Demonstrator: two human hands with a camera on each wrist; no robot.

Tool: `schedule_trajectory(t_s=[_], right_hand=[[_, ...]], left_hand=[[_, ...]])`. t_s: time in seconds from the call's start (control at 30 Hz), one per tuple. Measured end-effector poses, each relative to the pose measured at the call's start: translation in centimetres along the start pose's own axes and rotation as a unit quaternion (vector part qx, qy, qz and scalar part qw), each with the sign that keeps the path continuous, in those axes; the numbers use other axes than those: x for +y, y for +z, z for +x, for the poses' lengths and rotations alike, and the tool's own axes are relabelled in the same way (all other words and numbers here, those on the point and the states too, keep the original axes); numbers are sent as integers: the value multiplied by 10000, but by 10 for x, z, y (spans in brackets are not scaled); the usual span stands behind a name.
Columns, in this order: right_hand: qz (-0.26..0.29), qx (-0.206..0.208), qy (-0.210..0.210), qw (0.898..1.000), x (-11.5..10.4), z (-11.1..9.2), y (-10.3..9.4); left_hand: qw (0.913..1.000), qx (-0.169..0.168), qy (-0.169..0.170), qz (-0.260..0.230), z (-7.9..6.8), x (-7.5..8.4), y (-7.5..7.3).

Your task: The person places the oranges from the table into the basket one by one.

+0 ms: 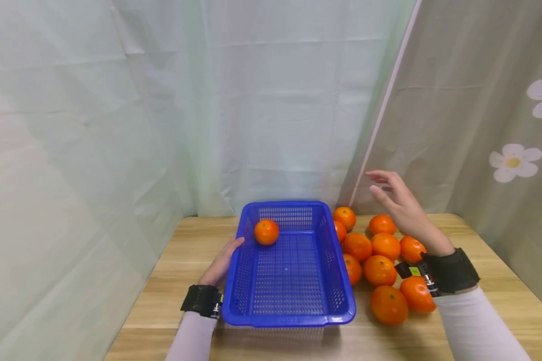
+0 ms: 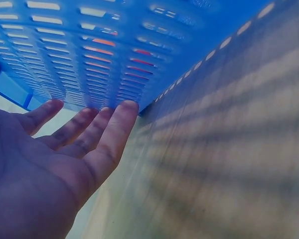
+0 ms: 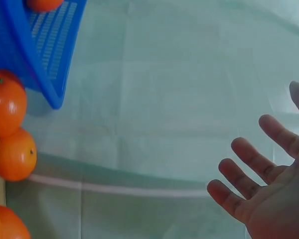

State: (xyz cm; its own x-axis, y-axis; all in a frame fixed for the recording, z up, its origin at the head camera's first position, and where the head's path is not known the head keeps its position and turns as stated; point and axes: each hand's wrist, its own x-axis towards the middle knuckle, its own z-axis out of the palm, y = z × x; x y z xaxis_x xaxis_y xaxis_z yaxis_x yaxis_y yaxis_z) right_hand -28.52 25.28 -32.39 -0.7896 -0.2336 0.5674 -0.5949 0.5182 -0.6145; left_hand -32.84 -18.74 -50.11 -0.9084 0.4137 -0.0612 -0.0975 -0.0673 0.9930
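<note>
A blue plastic basket (image 1: 289, 321) with slotted walls stands on the table, and one orange (image 1: 266, 232) lies inside it near the far left corner. My left hand (image 1: 221, 263) touches the basket's left side; in the left wrist view its fingers (image 2: 117, 129) stretch out against the slotted wall. My right hand (image 1: 402, 205) is raised above the far side of a group of loose oranges (image 1: 380, 271) to the right of the basket. Its fingers are spread and slightly bent, with nothing in them, as the right wrist view also shows.
The wooden table (image 1: 162, 301) carries the basket and the several loose oranges, some close against the basket's right wall. A pale curtain (image 1: 275, 110) hangs behind the table and at the left. Another curtain with white flowers (image 1: 515, 163) hangs at the right.
</note>
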Motion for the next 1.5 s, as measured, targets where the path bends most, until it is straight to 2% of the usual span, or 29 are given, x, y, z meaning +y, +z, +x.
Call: schedule_trajectory(t_s=[0.2, 0.43, 0.57, 0.77, 0.93, 1.07, 1.17, 1.3, 1.5], right_hand=[[-201, 211, 77, 9995, 12, -22, -19], [-587, 305, 512, 9965, 31, -50, -40], [-825, 72, 696, 9941, 38, -64, -52], [-868, -264, 1019, 9906, 52, -85, -69], [-966, -329, 1283, 9865, 65, -99, -76], [-885, -588, 1483, 9832, 73, -103, -80], [-883, -744, 1720, 9783, 78, -103, -83], [-1026, -989, 2117, 9669, 87, -107, -87], [-1082, -1339, 2442, 9543, 110, -118, -95]], left_hand=[[9999, -116, -22, -37, 1, -1, 5], [10000, -79, -37, 23, 2, 1, 7], [9999, -44, -61, 70, 2, 3, 6], [9999, -81, -84, -77, 2, 4, 3], [9997, -193, -58, -135, 0, 3, 3], [9996, -204, -75, -157, -3, 3, 2], [9994, -206, -78, -252, -5, 5, 2], [9989, -297, -62, -363, -6, 8, 1], [9989, -351, -116, -271, -3, 9, 0]])
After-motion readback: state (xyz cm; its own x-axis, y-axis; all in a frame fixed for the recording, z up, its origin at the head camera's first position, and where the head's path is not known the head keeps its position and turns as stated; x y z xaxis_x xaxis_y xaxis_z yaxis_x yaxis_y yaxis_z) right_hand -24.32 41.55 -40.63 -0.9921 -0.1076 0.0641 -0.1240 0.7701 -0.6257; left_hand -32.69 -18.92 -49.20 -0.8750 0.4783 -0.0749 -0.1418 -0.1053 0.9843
